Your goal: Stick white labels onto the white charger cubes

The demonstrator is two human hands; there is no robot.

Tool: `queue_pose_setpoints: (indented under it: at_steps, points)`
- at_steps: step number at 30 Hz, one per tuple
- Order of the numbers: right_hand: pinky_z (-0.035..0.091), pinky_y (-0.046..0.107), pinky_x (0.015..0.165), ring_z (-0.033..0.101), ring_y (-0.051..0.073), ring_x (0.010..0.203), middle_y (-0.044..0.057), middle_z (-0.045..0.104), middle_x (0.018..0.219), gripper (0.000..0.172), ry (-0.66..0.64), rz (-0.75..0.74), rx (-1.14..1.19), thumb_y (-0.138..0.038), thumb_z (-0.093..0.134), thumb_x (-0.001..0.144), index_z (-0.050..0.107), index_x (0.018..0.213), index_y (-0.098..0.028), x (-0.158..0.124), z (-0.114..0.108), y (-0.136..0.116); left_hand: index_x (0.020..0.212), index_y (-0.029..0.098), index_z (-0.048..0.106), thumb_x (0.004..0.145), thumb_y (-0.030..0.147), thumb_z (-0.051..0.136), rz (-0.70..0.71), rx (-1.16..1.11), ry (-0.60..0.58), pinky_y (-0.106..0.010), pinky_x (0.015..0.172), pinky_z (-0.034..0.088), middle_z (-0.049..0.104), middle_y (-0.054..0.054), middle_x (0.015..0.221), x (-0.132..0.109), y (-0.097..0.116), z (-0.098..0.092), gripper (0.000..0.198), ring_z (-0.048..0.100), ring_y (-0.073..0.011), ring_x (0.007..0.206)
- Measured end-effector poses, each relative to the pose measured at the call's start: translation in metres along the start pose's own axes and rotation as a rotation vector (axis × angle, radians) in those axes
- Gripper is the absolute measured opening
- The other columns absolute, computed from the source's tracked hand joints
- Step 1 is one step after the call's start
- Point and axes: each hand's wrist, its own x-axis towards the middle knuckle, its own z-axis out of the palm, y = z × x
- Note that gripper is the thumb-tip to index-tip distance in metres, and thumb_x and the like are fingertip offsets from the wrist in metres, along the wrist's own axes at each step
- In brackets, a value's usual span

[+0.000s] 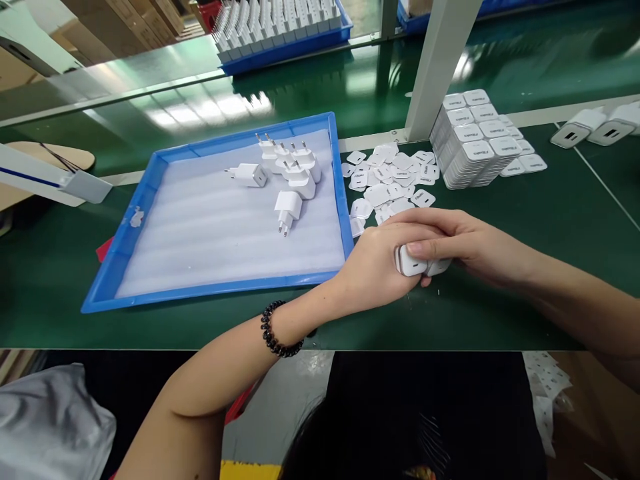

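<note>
Just above the green bench, my left hand and my right hand meet, both closed around white charger plugs. One charger plug shows its small port facing me; my right thumb presses on its top edge. Beside it is part of another white charger plug, mostly covered by fingers. The prongs are hidden in my grip. Behind my hands lies a loose pile of thin white printed square pieces. To the left, a blue tray holds several white charger plugs, toward its right side.
Stacked white square pieces stand at the back right, next to a metal post. Further right are more white chargers with ports showing. A blue tray of upright charger plugs sits on the shelf behind.
</note>
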Motion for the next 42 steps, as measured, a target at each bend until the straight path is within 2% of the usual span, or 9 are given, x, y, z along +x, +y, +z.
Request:
queue_pose_setpoints:
  at_steps: [6, 13, 19, 28, 31, 35, 37, 40, 42]
  points:
    - [0.065, 0.032, 0.069, 0.076, 0.025, 0.094, 0.005, 0.078, 0.113, 0.042, -0.093, 0.017, 0.038, -0.03, 0.074, 0.083, 0.073, 0.124, -0.025, -0.003, -0.01, -0.004, 0.095, 0.019, 0.077, 0.072, 0.004, 0.072, 0.033, 0.013, 0.041, -0.032, 0.088, 0.06, 0.079, -0.003, 0.109, -0.001, -0.001, -0.002, 0.028, 0.073, -0.0201, 0.103]
    - [0.067, 0.035, 0.079, 0.077, 0.027, 0.101, 0.004, 0.078, 0.117, 0.052, -0.146, 0.008, -0.059, -0.024, 0.078, 0.077, 0.071, 0.128, -0.028, -0.002, -0.018, -0.004, 0.1, 0.019, 0.078, 0.08, 0.008, 0.068, 0.007, -0.023, -0.046, -0.03, 0.088, 0.06, 0.079, -0.004, 0.111, 0.002, 0.006, -0.003, 0.025, 0.073, -0.0182, 0.104]
    - [0.064, 0.035, 0.085, 0.074, 0.026, 0.108, 0.002, 0.078, 0.116, 0.047, -0.118, -0.047, -0.063, -0.024, 0.083, 0.074, 0.073, 0.119, -0.028, -0.001, -0.014, -0.001, 0.1, 0.019, 0.078, 0.077, 0.007, 0.067, -0.046, -0.071, -0.117, -0.029, 0.086, 0.059, 0.078, -0.003, 0.112, 0.005, 0.003, -0.01, 0.028, 0.072, -0.0189, 0.106]
    - [0.057, 0.036, 0.094, 0.068, 0.025, 0.111, 0.003, 0.074, 0.116, 0.035, 0.067, -0.143, -0.203, -0.049, 0.075, 0.085, 0.074, 0.111, -0.026, 0.002, 0.001, 0.009, 0.094, 0.017, 0.071, 0.078, 0.002, 0.057, 0.06, 0.087, -0.017, -0.032, 0.085, 0.059, 0.077, -0.003, 0.098, 0.001, -0.002, 0.002, 0.026, 0.07, -0.0179, 0.099]
    - [0.059, 0.031, 0.077, 0.07, 0.023, 0.095, 0.006, 0.073, 0.113, 0.045, 0.129, -0.16, -0.239, -0.061, 0.069, 0.086, 0.072, 0.111, -0.024, 0.003, 0.005, 0.012, 0.094, 0.017, 0.067, 0.08, 0.003, 0.057, 0.093, 0.129, -0.036, -0.032, 0.084, 0.059, 0.074, -0.004, 0.1, -0.002, -0.006, 0.003, 0.022, 0.069, -0.018, 0.1]
    - [0.051, 0.027, 0.047, 0.066, 0.017, 0.071, 0.009, 0.064, 0.131, 0.068, 0.154, -0.115, -0.177, -0.077, 0.041, 0.092, 0.059, 0.138, -0.03, 0.001, 0.006, 0.011, 0.095, 0.016, 0.066, 0.085, 0.006, 0.054, 0.198, 0.21, -0.036, -0.037, 0.091, 0.058, 0.073, -0.01, 0.109, -0.007, -0.007, 0.003, 0.019, 0.068, -0.0214, 0.109]
    - [0.056, 0.028, 0.055, 0.07, 0.022, 0.091, 0.009, 0.06, 0.14, 0.07, 0.162, -0.167, -0.173, -0.078, 0.033, 0.094, 0.054, 0.145, -0.035, 0.002, 0.004, 0.014, 0.104, 0.016, 0.066, 0.088, 0.009, 0.055, 0.218, 0.229, -0.001, -0.038, 0.096, 0.058, 0.072, -0.011, 0.117, -0.009, -0.008, 0.004, 0.021, 0.067, -0.0221, 0.117]
    - [0.058, 0.034, 0.087, 0.062, 0.028, 0.122, 0.009, 0.059, 0.14, 0.068, 0.236, -0.325, -0.196, -0.076, 0.033, 0.096, 0.057, 0.142, -0.033, 0.013, -0.005, 0.023, 0.116, 0.016, 0.064, 0.091, 0.021, 0.063, 0.186, 0.203, 0.061, -0.037, 0.096, 0.058, 0.073, -0.011, 0.119, -0.009, -0.012, 0.005, 0.026, 0.069, -0.0217, 0.115]
    - [0.058, 0.036, 0.086, 0.068, 0.026, 0.111, 0.011, 0.061, 0.135, 0.069, 0.261, -0.376, -0.194, -0.073, 0.028, 0.098, 0.056, 0.141, -0.028, 0.023, -0.012, 0.029, 0.117, 0.016, 0.063, 0.09, 0.028, 0.068, 0.181, 0.214, 0.098, -0.036, 0.094, 0.059, 0.074, -0.012, 0.118, -0.007, -0.011, 0.001, 0.03, 0.071, -0.0213, 0.11]
